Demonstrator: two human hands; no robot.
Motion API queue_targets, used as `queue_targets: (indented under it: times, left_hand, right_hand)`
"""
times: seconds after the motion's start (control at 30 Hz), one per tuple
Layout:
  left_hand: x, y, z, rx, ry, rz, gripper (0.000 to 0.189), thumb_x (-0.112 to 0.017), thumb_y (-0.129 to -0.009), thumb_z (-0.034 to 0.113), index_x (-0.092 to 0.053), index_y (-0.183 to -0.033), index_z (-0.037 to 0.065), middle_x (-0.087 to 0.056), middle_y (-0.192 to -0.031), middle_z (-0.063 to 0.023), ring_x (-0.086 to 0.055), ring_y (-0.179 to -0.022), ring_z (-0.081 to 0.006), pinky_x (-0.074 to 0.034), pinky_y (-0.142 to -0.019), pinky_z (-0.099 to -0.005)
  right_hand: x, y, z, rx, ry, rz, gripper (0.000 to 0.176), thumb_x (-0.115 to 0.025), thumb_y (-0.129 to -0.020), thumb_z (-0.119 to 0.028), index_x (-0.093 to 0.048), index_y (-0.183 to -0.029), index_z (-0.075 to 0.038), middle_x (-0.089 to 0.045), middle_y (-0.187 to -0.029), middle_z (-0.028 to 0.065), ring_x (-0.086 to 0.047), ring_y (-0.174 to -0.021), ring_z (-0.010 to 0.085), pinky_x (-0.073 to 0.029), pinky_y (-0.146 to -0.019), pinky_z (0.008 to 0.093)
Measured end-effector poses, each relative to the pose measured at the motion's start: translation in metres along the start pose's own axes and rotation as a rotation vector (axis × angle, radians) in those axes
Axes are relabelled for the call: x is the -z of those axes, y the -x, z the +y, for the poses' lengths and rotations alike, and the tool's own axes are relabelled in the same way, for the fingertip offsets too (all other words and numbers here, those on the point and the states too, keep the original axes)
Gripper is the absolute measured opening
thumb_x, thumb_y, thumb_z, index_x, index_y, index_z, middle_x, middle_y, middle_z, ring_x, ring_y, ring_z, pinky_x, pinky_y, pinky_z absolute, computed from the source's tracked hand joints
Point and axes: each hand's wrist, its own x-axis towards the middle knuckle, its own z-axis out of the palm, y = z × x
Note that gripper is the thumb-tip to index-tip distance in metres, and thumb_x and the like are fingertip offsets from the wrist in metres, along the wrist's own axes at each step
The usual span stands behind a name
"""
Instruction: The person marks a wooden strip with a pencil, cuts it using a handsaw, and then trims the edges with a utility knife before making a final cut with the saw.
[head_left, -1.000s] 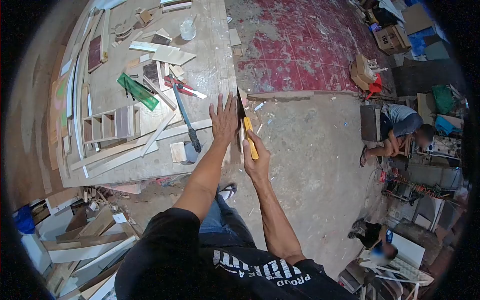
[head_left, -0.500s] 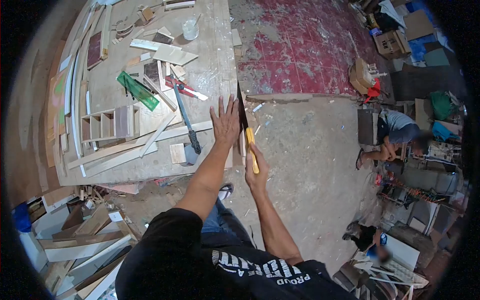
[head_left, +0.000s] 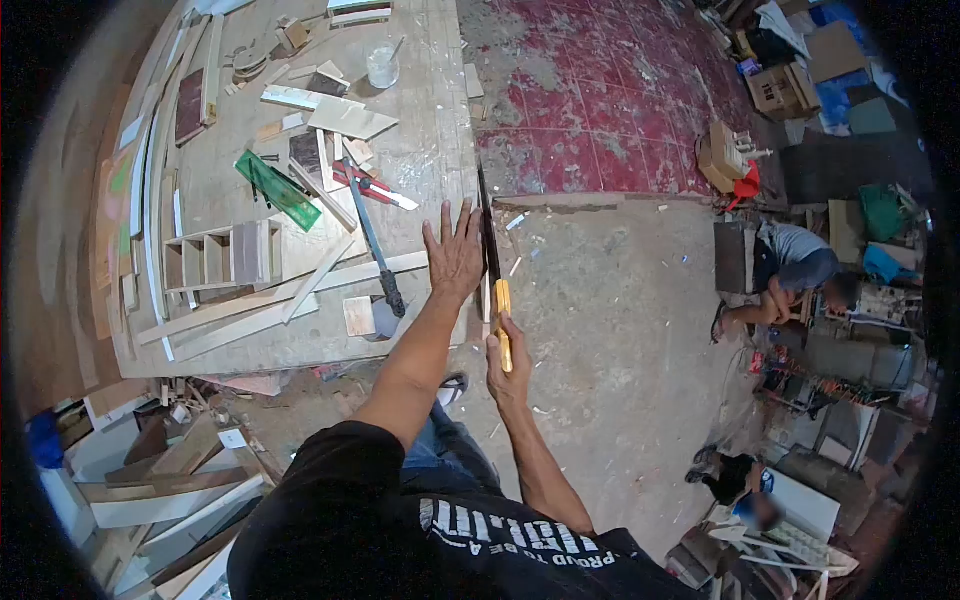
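Observation:
My right hand (head_left: 511, 372) is wrapped round the yellow handle of a handsaw (head_left: 503, 300). Its dark, narrow blade points away from me along the right edge of the wooden worktable (head_left: 400, 345). Just left of the blade, my left hand (head_left: 456, 255) lies flat at the table's edge, fingers spread, holding nothing. Whether the blade's teeth are in wood cannot be made out. Left of that hand lie a long blue-grey tool with a dark grip (head_left: 375, 240), a red tool (head_left: 362, 180) and a pale wooden strip (head_left: 345, 266).
A divided wooden box (head_left: 222, 255), a green plastic piece (head_left: 278, 188), wood offcuts (head_left: 352, 118) and a clear cup (head_left: 382, 68) are on the table. Scrap boards (head_left: 175, 490) are piled at lower left. Two people sit at the right, one in a grey shirt (head_left: 800, 255).
My right hand has drawn the saw back toward my body, so its handle sits lower in view. My left hand stays flat in nearly the same place.

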Motion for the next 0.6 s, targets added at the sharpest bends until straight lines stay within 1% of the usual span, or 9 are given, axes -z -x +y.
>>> queue_targets:
  times: [0.1,0.13,0.17,0.2,0.23,0.33,0.37,0.43,0.6]
  left_hand:
    - [0.003,0.002,0.002,-0.001,0.026,-0.013,0.06,-0.044,-0.102,0.023,-0.033,-0.16,0.015,-0.019,-0.172,-0.0032,-0.013,-0.158,-0.034,-0.014,-0.12,-0.0665]
    - [-0.001,0.003,0.002,0.001,0.025,0.005,0.06,-0.043,-0.102,0.024,-0.033,-0.16,0.015,-0.019,-0.172,-0.0033,-0.013,-0.158,-0.034,-0.014,-0.12,-0.0665]
    - [-0.004,0.0,0.001,0.002,0.022,0.03,0.059,-0.043,-0.103,0.025,-0.033,-0.16,0.015,-0.019,-0.172,-0.0034,-0.013,-0.158,-0.0339,-0.014,-0.12,-0.0665]
    - [-0.015,-0.001,-0.001,-0.01,-0.044,0.087,0.065,-0.051,-0.1,0.031,-0.033,-0.16,0.015,-0.019,-0.172,-0.0038,-0.014,-0.158,-0.0344,-0.015,-0.12,-0.0663]
    - [-0.004,0.001,0.001,-0.014,-0.042,0.087,0.065,-0.051,-0.1,0.031,-0.033,-0.16,0.015,-0.019,-0.172,-0.0038,-0.014,-0.158,-0.0344,-0.015,-0.12,-0.0663]
    - [0.013,0.005,0.0,-0.034,-0.04,-0.045,0.086,-0.068,-0.088,0.04,-0.031,-0.161,0.015,-0.018,-0.172,-0.003,-0.012,-0.158,-0.0347,-0.015,-0.12,-0.066]
    - [0.011,0.006,-0.001,-0.037,-0.039,-0.047,0.086,-0.068,-0.088,0.04,-0.031,-0.161,0.015,-0.018,-0.172,-0.003,-0.012,-0.158,-0.0347,-0.015,-0.12,-0.066]
    - [0.009,0.006,-0.004,-0.061,-0.062,-0.054,0.085,-0.066,-0.09,0.039,-0.028,-0.162,0.015,-0.018,-0.172,-0.0026,-0.011,-0.158,-0.0341,-0.014,-0.12,-0.0662]
    - [0.007,0.005,-0.003,-0.045,-0.056,-0.057,0.079,-0.06,-0.094,0.037,-0.027,-0.162,0.014,-0.017,-0.172,-0.0004,-0.012,-0.158,-0.0325,-0.014,-0.121,-0.0658]
  right_hand:
    - [0.033,0.014,-0.035,-0.121,0.004,-0.081,0.044,-0.062,-0.099,-0.007,-0.055,-0.142,-0.001,-0.068,-0.13,0.0208,-0.069,-0.113,0.0273,-0.052,-0.096,0.0351]
    - [0.043,0.019,-0.044,-0.154,0.05,-0.097,0.046,-0.064,-0.1,-0.011,-0.054,-0.144,0.0,-0.071,-0.116,0.0134,-0.065,-0.094,0.0134,-0.053,-0.084,0.0285]
    - [0.049,0.02,-0.053,-0.151,0.053,-0.09,0.046,-0.064,-0.1,-0.011,-0.054,-0.144,0.0,-0.071,-0.116,0.0134,-0.065,-0.094,0.0134,-0.053,-0.084,0.0285]
    - [0.055,0.021,-0.068,-0.031,0.059,-0.07,0.048,-0.065,-0.1,-0.012,-0.052,-0.145,0.0,-0.071,-0.108,0.0116,-0.063,-0.085,0.0117,-0.052,-0.077,0.0274]
    - [0.061,0.023,-0.08,0.087,0.065,-0.052,0.05,-0.065,-0.1,-0.013,-0.051,-0.146,0.001,-0.072,-0.1,0.0098,-0.062,-0.076,0.0101,-0.052,-0.07,0.0263]
    - [0.072,0.027,-0.102,-0.09,0.021,-0.18,0.052,-0.066,-0.1,-0.014,-0.049,-0.147,0.001,-0.067,-0.089,0.007,-0.06,-0.071,0.0087,-0.049,-0.063,0.0253]
    - [0.074,0.027,-0.11,-0.092,0.021,-0.179,0.052,-0.066,-0.1,-0.014,-0.049,-0.147,0.001,-0.067,-0.089,0.007,-0.06,-0.071,0.0087,-0.049,-0.063,0.0253]
    - [0.073,0.018,-0.124,-0.178,0.066,-0.205,0.055,-0.068,-0.098,-0.012,-0.048,-0.147,0.003,-0.072,-0.101,0.0197,-0.068,-0.079,0.0173,-0.054,-0.069,0.0308]
    - [0.064,-0.015,-0.155,-0.187,0.068,-0.152,0.049,-0.067,-0.099,-0.014,-0.052,-0.141,0.006,-0.07,-0.088,0.0195,-0.067,-0.072,0.0159,-0.053,-0.064,0.0312]
